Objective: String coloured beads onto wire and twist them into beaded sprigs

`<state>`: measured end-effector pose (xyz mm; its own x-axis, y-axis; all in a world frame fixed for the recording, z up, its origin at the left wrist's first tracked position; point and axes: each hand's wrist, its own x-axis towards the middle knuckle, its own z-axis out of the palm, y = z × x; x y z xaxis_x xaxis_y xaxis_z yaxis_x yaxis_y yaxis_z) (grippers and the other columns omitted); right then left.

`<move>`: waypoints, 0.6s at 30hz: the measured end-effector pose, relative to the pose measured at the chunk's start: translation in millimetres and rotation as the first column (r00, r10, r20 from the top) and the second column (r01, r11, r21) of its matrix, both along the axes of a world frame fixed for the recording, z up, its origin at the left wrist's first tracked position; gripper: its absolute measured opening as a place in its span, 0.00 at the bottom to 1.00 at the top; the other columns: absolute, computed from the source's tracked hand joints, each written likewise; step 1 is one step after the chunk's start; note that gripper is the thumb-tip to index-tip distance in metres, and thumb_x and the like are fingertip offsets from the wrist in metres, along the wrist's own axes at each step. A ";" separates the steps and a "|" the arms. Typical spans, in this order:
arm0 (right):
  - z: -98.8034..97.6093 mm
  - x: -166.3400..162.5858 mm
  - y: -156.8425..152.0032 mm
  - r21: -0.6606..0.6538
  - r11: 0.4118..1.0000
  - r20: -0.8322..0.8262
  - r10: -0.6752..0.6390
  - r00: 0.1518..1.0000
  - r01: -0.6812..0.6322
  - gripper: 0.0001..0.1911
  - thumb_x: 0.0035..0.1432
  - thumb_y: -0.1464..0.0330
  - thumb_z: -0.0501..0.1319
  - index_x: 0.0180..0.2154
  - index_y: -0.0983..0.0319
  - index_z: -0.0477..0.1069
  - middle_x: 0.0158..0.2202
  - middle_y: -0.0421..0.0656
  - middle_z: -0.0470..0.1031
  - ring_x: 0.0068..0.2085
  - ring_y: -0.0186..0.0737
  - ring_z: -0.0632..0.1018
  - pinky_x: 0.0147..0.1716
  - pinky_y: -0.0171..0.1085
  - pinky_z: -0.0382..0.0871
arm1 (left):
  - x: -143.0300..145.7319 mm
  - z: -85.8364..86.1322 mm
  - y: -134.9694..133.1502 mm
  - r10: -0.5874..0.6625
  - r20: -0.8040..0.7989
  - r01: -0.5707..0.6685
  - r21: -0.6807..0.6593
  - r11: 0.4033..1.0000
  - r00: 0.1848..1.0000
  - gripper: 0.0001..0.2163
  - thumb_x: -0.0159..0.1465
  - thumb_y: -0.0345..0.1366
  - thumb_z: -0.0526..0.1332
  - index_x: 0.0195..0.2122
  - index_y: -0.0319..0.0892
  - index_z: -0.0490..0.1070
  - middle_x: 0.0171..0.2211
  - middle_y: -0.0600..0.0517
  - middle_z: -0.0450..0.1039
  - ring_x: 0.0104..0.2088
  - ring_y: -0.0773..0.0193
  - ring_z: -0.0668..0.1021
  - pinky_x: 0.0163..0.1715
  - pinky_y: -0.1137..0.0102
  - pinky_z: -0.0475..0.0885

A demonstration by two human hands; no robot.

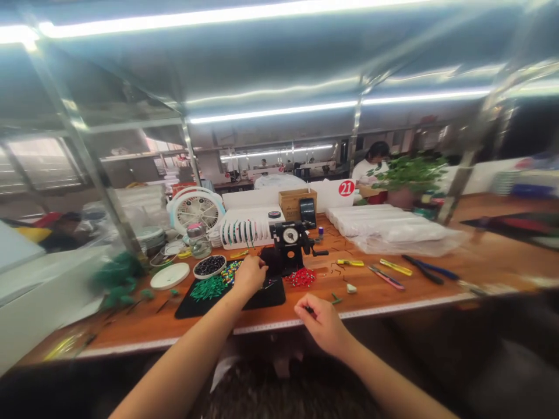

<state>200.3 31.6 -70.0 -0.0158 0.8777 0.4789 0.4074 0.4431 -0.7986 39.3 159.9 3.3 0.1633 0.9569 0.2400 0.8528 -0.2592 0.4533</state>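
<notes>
My left hand [251,274] reaches over a black mat [257,299], fingertips together; anything between them is too small to make out. Beside it lie multicoloured beads [230,272] and a heap of small green pieces [209,287]. A white dish of dark beads [209,266] stands just behind. My right hand [323,323] is closed at the table's front edge, with a small dark spot showing between thumb and fingers. Beyond the hands is a black hand-cranked machine [290,241] with a round dial. Small red pieces [301,277] are piled at its foot.
Yellow-handled cutters [395,267], a red-and-grey knife [386,278] and dark pliers [423,269] lie at right. White wrapped rolls [384,227] sit behind them. A fan [196,210], a glass jar [200,241] and a white lid [170,276] are at left. A person [371,166] sits beyond.
</notes>
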 end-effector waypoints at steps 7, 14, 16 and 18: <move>-0.1 0.5 -1.0 -0.017 0.999 0.014 0.037 0.999 -0.036 0.10 0.59 0.67 0.53 0.27 0.63 0.65 0.23 0.38 0.66 0.26 0.34 0.68 0.26 0.31 0.59 | 10.6 -1.6 42.5 0.017 -0.235 -0.064 -0.196 0.979 0.972 0.13 0.62 0.39 0.58 0.45 0.39 0.68 0.45 0.47 0.70 0.43 0.58 0.74 0.42 0.58 0.71; -0.8 0.9 -0.5 -0.018 0.998 -0.004 0.055 0.999 -0.055 0.10 0.59 0.66 0.53 0.27 0.63 0.65 0.24 0.38 0.67 0.26 0.34 0.68 0.27 0.31 0.59 | 0.2 6.0 53.9 0.001 -0.233 -0.076 -0.312 0.947 0.972 0.13 0.62 0.39 0.58 0.46 0.39 0.68 0.44 0.48 0.70 0.41 0.59 0.75 0.39 0.60 0.72; -1.0 0.4 -0.5 -0.023 0.998 -0.012 0.058 0.998 -0.059 0.10 0.59 0.66 0.53 0.27 0.63 0.65 0.24 0.38 0.67 0.26 0.34 0.68 0.27 0.31 0.59 | -1.2 7.4 53.0 0.014 -0.202 -0.081 -0.324 0.943 0.979 0.13 0.62 0.39 0.58 0.46 0.39 0.68 0.44 0.48 0.70 0.41 0.59 0.75 0.39 0.61 0.72; -0.5 -0.1 -0.5 -0.029 0.998 -0.017 0.063 0.998 -0.063 0.10 0.59 0.66 0.53 0.27 0.63 0.65 0.24 0.38 0.67 0.26 0.34 0.68 0.27 0.31 0.59 | -2.9 8.7 50.7 0.035 -0.154 -0.084 -0.325 0.942 0.987 0.13 0.62 0.39 0.58 0.45 0.39 0.68 0.44 0.48 0.70 0.41 0.59 0.75 0.39 0.61 0.72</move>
